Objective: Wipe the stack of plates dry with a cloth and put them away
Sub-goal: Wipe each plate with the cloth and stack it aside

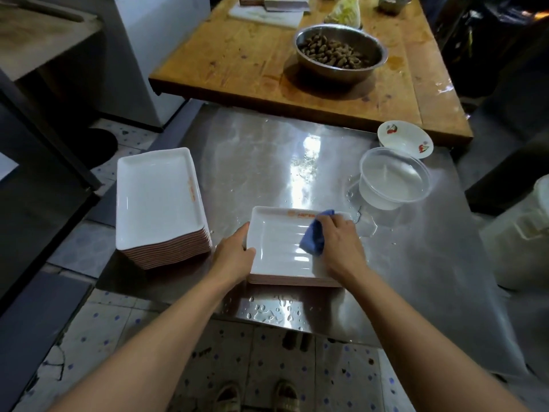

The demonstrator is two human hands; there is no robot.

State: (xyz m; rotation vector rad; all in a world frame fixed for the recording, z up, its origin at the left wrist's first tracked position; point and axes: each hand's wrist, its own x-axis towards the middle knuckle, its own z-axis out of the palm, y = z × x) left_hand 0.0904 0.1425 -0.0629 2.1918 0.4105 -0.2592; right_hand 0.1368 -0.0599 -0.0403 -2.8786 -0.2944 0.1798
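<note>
Your right hand (338, 245) fingers curl round blue cloth (313, 237), pressing it into top plate (279, 242) of short stack near desk (267, 150) front edge. Your left hand (234, 255) grips plate's left rim, thumb over lip. Tall stack (160, 200) sits at desk's left edge, well apart.

Risks, as judgement:
- Water beads on desk: hard wipe could slide short stack toward front edge.
- Wet rim may slip from your left grip.
- Tall stack overhangs near corner; elbow knock could topple it.
- Clear tub (393, 181) holds water; wide swing could spill it.

steel bowl (340, 52) of brown pods on wooden table (237, 55), cleaver (274, 3), clear plastic tub (393, 181)
</note>
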